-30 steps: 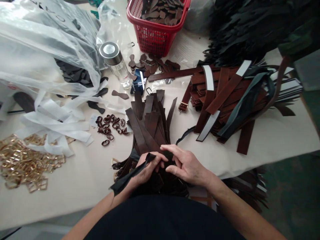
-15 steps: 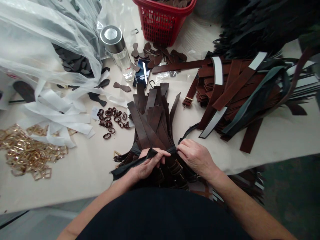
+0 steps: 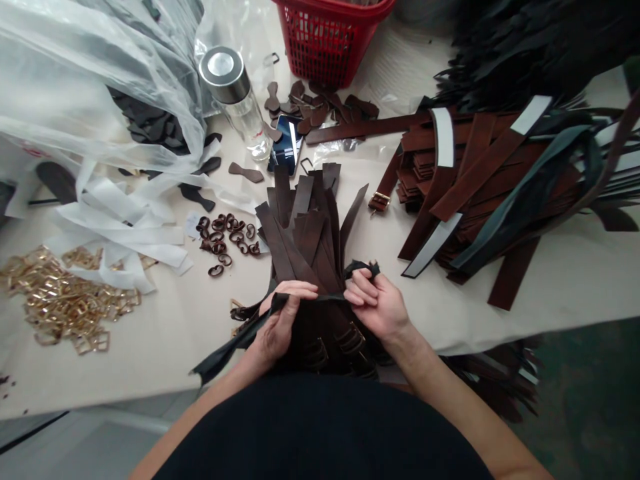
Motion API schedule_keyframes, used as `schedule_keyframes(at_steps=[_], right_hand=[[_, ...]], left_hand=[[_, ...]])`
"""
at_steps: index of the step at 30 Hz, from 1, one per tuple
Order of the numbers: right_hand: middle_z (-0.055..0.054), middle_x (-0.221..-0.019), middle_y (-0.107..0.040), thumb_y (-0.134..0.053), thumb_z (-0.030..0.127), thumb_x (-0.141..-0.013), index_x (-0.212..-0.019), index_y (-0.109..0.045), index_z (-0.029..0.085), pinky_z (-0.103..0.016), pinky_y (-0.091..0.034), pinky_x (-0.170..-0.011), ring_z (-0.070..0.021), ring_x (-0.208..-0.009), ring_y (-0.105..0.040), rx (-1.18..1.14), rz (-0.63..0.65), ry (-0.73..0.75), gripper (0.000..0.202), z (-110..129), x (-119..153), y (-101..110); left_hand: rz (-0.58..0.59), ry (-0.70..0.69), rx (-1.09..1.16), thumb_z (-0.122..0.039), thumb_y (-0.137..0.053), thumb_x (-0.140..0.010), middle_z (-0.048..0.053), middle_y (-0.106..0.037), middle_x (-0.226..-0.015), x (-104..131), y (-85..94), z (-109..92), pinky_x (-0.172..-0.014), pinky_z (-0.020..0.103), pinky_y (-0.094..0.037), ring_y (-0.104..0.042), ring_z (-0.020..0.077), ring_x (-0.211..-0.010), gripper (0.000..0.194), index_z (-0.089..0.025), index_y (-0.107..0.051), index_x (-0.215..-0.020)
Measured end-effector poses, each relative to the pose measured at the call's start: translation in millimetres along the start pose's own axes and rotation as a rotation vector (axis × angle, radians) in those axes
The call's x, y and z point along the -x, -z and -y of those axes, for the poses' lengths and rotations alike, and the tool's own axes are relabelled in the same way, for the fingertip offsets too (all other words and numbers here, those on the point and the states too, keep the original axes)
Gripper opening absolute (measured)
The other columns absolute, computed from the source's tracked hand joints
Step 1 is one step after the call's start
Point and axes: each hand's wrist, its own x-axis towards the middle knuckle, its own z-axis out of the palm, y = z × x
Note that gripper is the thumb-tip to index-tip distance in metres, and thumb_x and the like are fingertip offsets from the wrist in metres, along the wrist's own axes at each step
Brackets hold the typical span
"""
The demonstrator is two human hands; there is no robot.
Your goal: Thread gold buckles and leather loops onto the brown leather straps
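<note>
A bundle of dark brown leather straps (image 3: 306, 247) lies on the table right in front of me, its loose ends fanned away and its buckled ends toward my body. Across the bundle runs a black strip (image 3: 329, 298), pulled taut between my hands. My left hand (image 3: 283, 317) lies at the bundle's left side, closed on the strip, whose tail hangs past the wrist. At the right side my right hand (image 3: 377, 303) is turned palm up, fingers curled round the other end of the strip. Small gold buckles (image 3: 353, 337) show below the strip.
Gold rectangular rings (image 3: 65, 300) are heaped at the left, near white strips (image 3: 120, 230) and brown leather loops (image 3: 225, 237). A glass bottle (image 3: 235, 100), a phone (image 3: 286, 143) and a red basket (image 3: 330, 43) stand or lie behind. Reddish-brown straps (image 3: 450, 187) are stacked at the right.
My right hand has rolled from knuckles up to palm up, with the strip's end gathered in it. My left hand has shifted slightly left, and its tail of strip reaches farther toward me.
</note>
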Motion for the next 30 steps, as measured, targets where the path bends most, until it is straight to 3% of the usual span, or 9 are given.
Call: schedule_keyframes(at_steps=[5, 10, 14, 16, 20, 25, 30], right_hand=[[0.011, -0.048, -0.017, -0.05, 0.034, -0.1, -0.068, -0.047, 0.02, -0.016, -0.032, -0.042, -0.007, -0.041, -0.006, 0.204, -0.014, 0.04, 0.035, 18.3, 9.2, 17.9], [0.012, -0.047, -0.012, -0.054, 0.031, -0.097, -0.066, -0.044, 0.02, -0.015, -0.029, -0.04, -0.0062, -0.041, -0.002, 0.222, -0.078, -0.082, 0.034, 20.3, -9.5, 40.0], [0.013, -0.046, -0.014, -0.054, 0.028, -0.095, -0.063, -0.04, 0.02, -0.013, -0.027, -0.037, -0.0053, -0.041, -0.004, 0.192, -0.108, -0.224, 0.036, 17.2, -28.0, 53.2], [0.013, -0.045, -0.016, -0.057, 0.027, -0.093, -0.063, -0.04, 0.02, -0.013, -0.027, -0.036, -0.0046, -0.04, -0.005, 0.205, -0.132, -0.294, 0.035, 15.2, -35.9, 57.0], [0.013, -0.045, -0.019, -0.061, 0.025, -0.09, -0.063, -0.039, 0.02, -0.012, -0.025, -0.034, -0.0032, -0.038, -0.008, 0.227, -0.159, -0.354, 0.036, 8.5, -48.6, 62.5], [0.014, -0.044, -0.017, -0.06, 0.023, -0.09, -0.063, -0.038, 0.021, -0.012, -0.025, -0.033, -0.0032, -0.037, -0.01, 0.216, -0.212, -0.305, 0.035, -0.7, -55.2, 67.3], [0.013, -0.046, -0.016, -0.059, 0.023, -0.091, -0.062, -0.034, 0.022, -0.014, -0.028, -0.033, -0.0042, -0.036, -0.011, 0.166, -0.225, -0.137, 0.038, -3.5, -49.6, 67.8]], left_hand=[[-0.138, 0.199, 0.306, -0.041, -0.047, -0.101, 0.006, -0.067, -0.086, -1.1, 16.4, 11.0, -0.091, 0.032, -0.045, -0.061, 0.0192, -0.089, 0.04, -0.018, -0.067, -0.074], [-0.097, 0.275, 0.34, -0.042, -0.052, -0.098, 0.005, -0.066, -0.08, -2.8, 29.7, 14.6, -0.086, 0.029, -0.044, -0.059, 0.0174, -0.083, 0.04, -0.018, -0.064, -0.068], [-0.043, 0.339, 0.227, -0.046, -0.054, -0.095, 0.006, -0.067, -0.08, -11.3, 40.0, 17.5, -0.088, 0.031, -0.046, -0.062, 0.0188, -0.084, 0.043, -0.016, -0.066, -0.066], [-0.048, 0.38, 0.161, -0.048, -0.055, -0.094, 0.008, -0.071, -0.087, -15.9, 44.6, 21.3, -0.093, 0.034, -0.046, -0.064, 0.0212, -0.09, 0.043, -0.015, -0.07, -0.07], [-0.175, 0.471, 0.159, -0.056, -0.061, -0.087, 0.014, -0.072, -0.11, -19.1, 47.0, 29.3, -0.091, 0.04, -0.052, -0.064, 0.0281, -0.106, 0.045, -0.013, -0.075, -0.085], [-0.315, 0.486, 0.128, -0.063, -0.064, -0.081, 0.015, -0.071, -0.118, -11.1, 37.7, 30.2, -0.089, 0.04, -0.055, -0.065, 0.0294, -0.109, 0.055, -0.013, -0.076, -0.098], [-0.29, 0.598, 0.131, -0.062, -0.068, -0.077, 0.012, -0.076, -0.098, -9.3, 38.5, 34.8, -0.083, 0.036, -0.055, -0.07, 0.0274, -0.093, 0.061, -0.01, -0.074, -0.108]])
